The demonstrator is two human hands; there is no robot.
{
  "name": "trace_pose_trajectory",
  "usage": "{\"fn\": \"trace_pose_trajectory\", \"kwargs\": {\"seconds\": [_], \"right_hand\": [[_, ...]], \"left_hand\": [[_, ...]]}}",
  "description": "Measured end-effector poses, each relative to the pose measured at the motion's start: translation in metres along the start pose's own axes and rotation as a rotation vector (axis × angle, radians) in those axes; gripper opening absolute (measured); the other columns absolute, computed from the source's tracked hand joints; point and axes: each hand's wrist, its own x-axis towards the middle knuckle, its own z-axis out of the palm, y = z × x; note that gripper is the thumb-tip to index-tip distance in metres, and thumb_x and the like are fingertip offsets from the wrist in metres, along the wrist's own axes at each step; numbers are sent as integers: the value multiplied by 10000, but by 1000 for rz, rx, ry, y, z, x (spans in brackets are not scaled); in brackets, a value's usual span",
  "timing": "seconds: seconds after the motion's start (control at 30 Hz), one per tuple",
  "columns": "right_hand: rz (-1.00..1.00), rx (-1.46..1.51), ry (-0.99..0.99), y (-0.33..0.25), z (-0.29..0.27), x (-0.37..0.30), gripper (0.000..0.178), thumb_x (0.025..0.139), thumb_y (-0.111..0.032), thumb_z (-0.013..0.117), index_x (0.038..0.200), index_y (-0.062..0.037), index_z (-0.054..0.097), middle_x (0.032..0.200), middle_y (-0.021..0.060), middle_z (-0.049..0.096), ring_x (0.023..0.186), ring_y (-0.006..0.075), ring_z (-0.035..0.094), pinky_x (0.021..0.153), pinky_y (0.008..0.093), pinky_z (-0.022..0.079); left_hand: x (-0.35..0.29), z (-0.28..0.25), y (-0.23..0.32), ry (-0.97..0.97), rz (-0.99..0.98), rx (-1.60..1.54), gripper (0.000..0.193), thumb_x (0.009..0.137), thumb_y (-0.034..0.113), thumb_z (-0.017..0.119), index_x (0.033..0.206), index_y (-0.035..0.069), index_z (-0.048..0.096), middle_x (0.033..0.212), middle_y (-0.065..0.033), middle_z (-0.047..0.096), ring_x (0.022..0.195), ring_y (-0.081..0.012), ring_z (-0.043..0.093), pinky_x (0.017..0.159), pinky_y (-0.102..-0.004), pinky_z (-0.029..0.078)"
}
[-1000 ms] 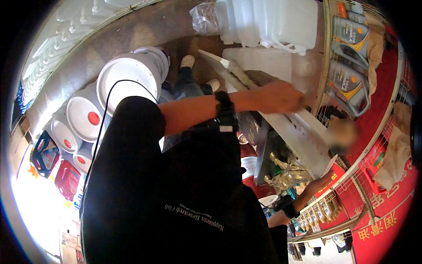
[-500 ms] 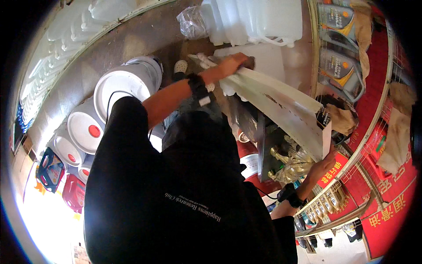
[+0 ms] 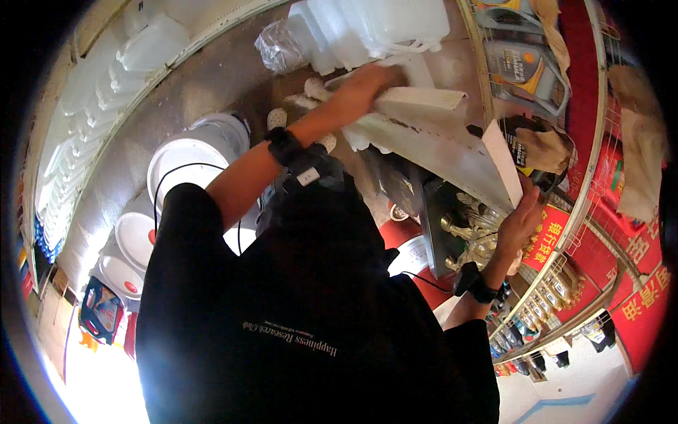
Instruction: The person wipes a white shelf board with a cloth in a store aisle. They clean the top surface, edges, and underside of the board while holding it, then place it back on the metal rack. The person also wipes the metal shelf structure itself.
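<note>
A long white shelf panel [image 3: 438, 157], with folded edges and rust-like marks, slants in front of me from the upper middle down to the right. My right hand [image 3: 520, 225] grips its right end near the lower corner, fingers against the edge. At the far left end is my left hand [image 3: 371, 83], arm stretched across. Motion smears its fingers, and their hold on the panel cannot be made out. Under the panel's right end lie gold-coloured plastic-wrapped items [image 3: 473, 240]. Just beyond that end sits a dark bottle with torn brown cardboard [image 3: 544, 150] on it.
White-lidded buckets [image 3: 187, 166] line the left side. Translucent jugs [image 3: 367, 28] stand at the far side beside a clear plastic bag [image 3: 281, 46]. A wire rack [image 3: 593, 177] with grey oil jugs [image 3: 522, 71] and red banners [image 3: 625, 283] borders the right.
The panel has turned, so its upper folded edge and white end face show more. Both hands have shifted with it, and the surroundings slide slightly as my view moves.
</note>
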Motion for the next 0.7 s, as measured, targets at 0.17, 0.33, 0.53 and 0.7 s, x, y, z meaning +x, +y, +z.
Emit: {"fn": "trace_pose_trajectory", "kwargs": {"seconds": [0.17,0.33,0.53,0.7], "right_hand": [[-59,-136,54,6,-5,-3,466,989,-304,266,977,-49,655,845,150,675,761,268,646,708,355,472],[-39,-176,95,8,-8,-4,420,978,-291,298,918,-110,672,811,145,661,729,346,617,664,408,462],[-13,-163,105,-4,-2,-10,405,975,-324,337,909,-119,679,770,147,647,713,346,620,642,424,462],[-8,-127,124,-10,-2,-12,370,961,-344,379,860,-124,659,753,152,632,708,357,612,612,433,462]], "left_hand": [[-53,34,-113,25,-237,181,390,795,104,524,1173,8,539,1113,-197,540,1016,-366,510,904,-405,394],[-8,30,-51,116,-590,-678,421,986,311,328,1194,-5,513,1175,-76,551,1104,-160,490,974,-307,361],[46,-8,64,76,-162,-378,323,944,141,389,1218,-3,477,1176,-108,518,1058,-204,499,967,-326,369],[38,-16,78,133,-62,-197,305,915,74,444,1211,16,486,1142,-109,536,1043,-192,518,920,-331,414]]}}
